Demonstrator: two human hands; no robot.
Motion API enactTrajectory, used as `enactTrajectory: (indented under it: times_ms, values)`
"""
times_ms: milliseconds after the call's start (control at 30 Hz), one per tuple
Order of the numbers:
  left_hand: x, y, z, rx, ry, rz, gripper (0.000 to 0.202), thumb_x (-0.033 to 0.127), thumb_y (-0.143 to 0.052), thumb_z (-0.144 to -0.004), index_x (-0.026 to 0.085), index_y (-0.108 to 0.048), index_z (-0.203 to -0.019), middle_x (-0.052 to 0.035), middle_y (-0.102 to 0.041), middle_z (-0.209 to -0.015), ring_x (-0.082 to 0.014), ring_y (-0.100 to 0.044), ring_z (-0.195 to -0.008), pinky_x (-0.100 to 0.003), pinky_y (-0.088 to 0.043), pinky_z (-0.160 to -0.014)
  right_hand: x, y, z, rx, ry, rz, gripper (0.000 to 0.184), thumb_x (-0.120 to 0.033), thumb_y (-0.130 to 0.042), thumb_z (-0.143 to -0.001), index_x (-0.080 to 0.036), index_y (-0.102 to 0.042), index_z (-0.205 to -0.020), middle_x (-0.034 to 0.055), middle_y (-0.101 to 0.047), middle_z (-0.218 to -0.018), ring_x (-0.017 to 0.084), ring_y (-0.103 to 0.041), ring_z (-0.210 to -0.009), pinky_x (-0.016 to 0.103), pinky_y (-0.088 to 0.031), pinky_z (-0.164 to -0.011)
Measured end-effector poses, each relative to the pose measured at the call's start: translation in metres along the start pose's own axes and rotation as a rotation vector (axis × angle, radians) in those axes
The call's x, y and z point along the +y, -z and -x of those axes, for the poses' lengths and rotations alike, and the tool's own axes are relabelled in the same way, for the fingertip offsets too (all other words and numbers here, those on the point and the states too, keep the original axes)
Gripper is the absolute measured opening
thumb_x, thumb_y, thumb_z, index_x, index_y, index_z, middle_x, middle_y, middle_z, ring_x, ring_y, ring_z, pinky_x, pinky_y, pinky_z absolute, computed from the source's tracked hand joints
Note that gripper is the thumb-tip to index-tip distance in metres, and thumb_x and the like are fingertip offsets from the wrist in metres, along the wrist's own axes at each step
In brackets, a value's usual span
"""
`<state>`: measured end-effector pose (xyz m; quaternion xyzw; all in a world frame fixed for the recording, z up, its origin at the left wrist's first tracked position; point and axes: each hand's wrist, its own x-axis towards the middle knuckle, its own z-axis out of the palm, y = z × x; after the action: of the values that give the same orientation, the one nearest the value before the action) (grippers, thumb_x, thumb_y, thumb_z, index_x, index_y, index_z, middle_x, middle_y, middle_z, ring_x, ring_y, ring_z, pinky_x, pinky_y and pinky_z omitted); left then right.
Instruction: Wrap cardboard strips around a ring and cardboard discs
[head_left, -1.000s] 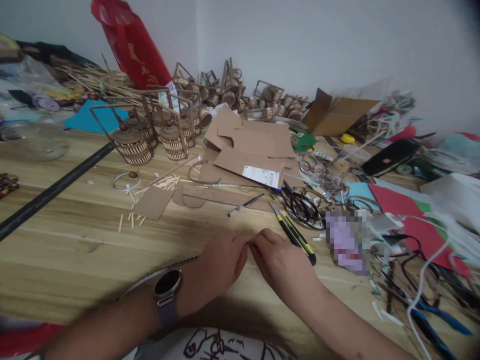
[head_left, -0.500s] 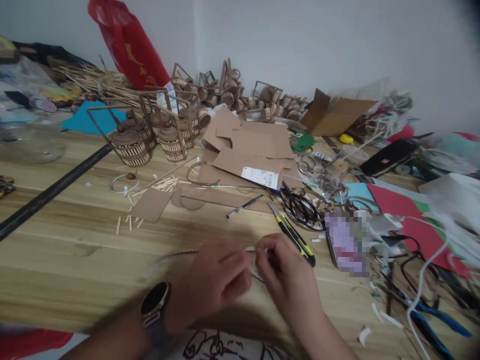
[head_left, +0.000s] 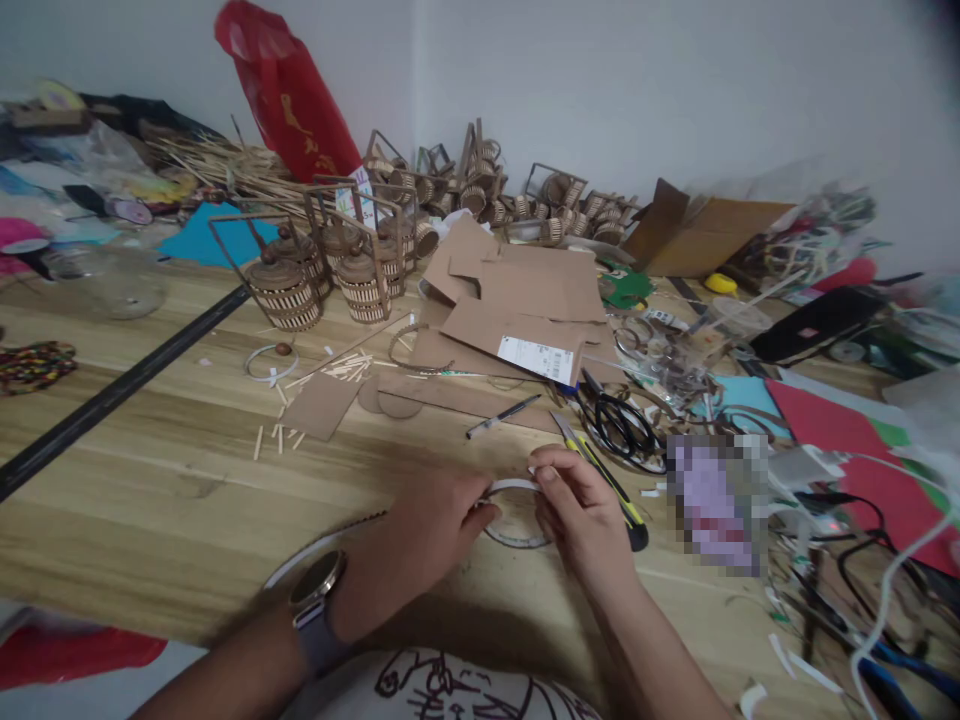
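A thin flexible strip (head_left: 515, 484), white on one face and dark-patterned along its edge, is bent into a ring between my hands. My left hand (head_left: 420, 535), with a watch (head_left: 318, 583) on its wrist, pinches the strip on the ring's left side. The strip's long tail (head_left: 315, 546) curves out to the left behind that hand. My right hand (head_left: 583, 510) grips the ring's right side between thumb and fingers. Just beyond the right hand lies a yellow and black utility knife (head_left: 626, 505). A pen (head_left: 501, 415) rests farther back on the wooden table (head_left: 187, 540).
Small lidded slatted baskets (head_left: 285, 295) with tall handles stand back left. Cardboard pieces (head_left: 540, 285) are stacked mid-table, with thin sticks (head_left: 349, 366) to their left. Black scissors (head_left: 619, 425), a blurred-out purple item (head_left: 709, 500) and cables (head_left: 892, 560) crowd the right.
My hands have moved slightly apart, and the white strip now shows as an open ring between them. The camera view has shifted left, so the scene sits farther right.
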<state>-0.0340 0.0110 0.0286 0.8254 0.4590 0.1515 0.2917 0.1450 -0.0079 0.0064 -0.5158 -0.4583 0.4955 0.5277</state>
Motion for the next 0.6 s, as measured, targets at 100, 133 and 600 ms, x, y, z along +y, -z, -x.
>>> enactTrajectory:
  times_ms: [100, 133, 600]
  values:
    - [0.0, 0.0, 0.0, -0.015, -0.067, -0.037, 0.018, 0.024, -0.052, -0.096, 0.02, -0.069, -0.094, -0.0079, -0.074, -0.09, -0.0261, -0.068, -0.084, -0.034, -0.047, -0.071, -0.001, 0.002, 0.003, -0.111, -0.075, -0.001, 0.06, -0.056, -0.062, -0.083, -0.031, -0.049, -0.136, -0.0038, -0.058, -0.081, 0.003, -0.024, -0.037, 0.02, -0.022, -0.033]
    - [0.0, 0.001, -0.001, -0.039, -0.084, -0.061, 0.019, 0.025, -0.051, -0.096, 0.019, -0.069, -0.095, -0.0086, -0.074, -0.089, -0.0268, -0.068, -0.082, -0.034, -0.048, -0.07, -0.003, 0.003, 0.004, -0.166, -0.081, 0.033, 0.067, -0.055, -0.058, -0.086, -0.032, -0.037, -0.146, -0.0043, -0.058, -0.079, 0.004, -0.026, -0.038, 0.02, -0.024, -0.034]
    - [-0.014, 0.044, -0.022, 0.268, -0.043, 0.468, 0.033, 0.042, -0.047, -0.098, 0.018, -0.07, -0.096, 0.0002, -0.065, -0.072, -0.014, -0.058, -0.063, -0.023, -0.043, -0.059, 0.026, 0.017, -0.003, -0.197, 0.583, 1.148, 0.034, -0.036, -0.045, -0.098, -0.016, -0.068, -0.114, 0.0118, -0.072, -0.09, 0.027, -0.065, -0.089, 0.043, -0.051, -0.08]
